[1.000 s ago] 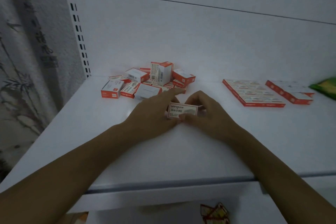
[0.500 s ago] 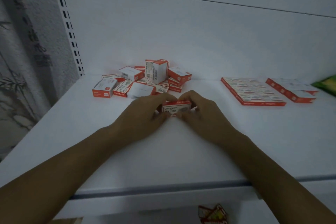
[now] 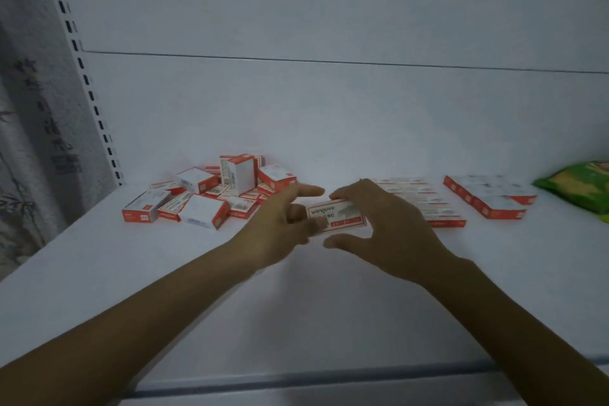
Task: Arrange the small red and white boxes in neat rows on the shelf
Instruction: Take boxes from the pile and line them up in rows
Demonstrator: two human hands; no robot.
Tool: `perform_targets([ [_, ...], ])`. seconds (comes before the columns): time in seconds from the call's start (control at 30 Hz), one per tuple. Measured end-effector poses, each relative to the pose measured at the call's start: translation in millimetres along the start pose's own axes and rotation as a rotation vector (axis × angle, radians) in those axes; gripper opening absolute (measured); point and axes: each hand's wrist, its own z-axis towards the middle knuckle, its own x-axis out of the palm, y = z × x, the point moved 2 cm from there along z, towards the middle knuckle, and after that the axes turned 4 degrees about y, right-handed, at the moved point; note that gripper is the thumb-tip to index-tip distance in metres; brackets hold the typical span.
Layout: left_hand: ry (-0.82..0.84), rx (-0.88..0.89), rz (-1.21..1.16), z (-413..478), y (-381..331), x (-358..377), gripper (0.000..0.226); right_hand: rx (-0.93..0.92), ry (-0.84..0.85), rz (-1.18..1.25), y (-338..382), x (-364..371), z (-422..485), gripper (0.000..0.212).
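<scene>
Red-white box in L hand, R hand; print blurry.

Box heap back left on shelf, flat rows right, packet beyond.

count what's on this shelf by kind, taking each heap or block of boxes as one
jumbled heap of boxes: 1
neat flat blocks of boxes: 2
single box held by left hand and right hand: 1
green packet: 1
total: 5
</scene>
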Motion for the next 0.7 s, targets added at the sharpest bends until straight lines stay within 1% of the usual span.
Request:
perform_targets([
  [0.1,0.016,0.059,0.114,28,-8,44,0.034,0.062,-0.036,-0.052,-40,-19,-18,0.054],
  [0.2,-0.015,0.112,0.219,59,-16,80,0.031,0.128,-0.038,-0.066,-76,-38,-40,0.057],
  [0.33,-0.047,0.12,0.43,96,-17,112,0.036,0.214,0.06,-0.092,-112,-50,-67,0.063],
  [0.4,-0.061,0.12,0.491,105,-12,118,0.036,0.174,0.132,-0.133,-121,-52,-71,0.062],
  [0.47,-0.068,0.104,0.475,108,-4,122,0.038,0.1,0.18,-0.169,-127,-50,-67,0.061],
  [0.57,-0.119,0.08,0.404,102,3,124,0.036,-0.009,0.186,-0.132,-132,-42,-52,0.062],
  [0.7,-0.192,0.006,0.359,93,7,117,0.038,-0.056,0.196,-0.058,-135,-19,-35,0.068],
])
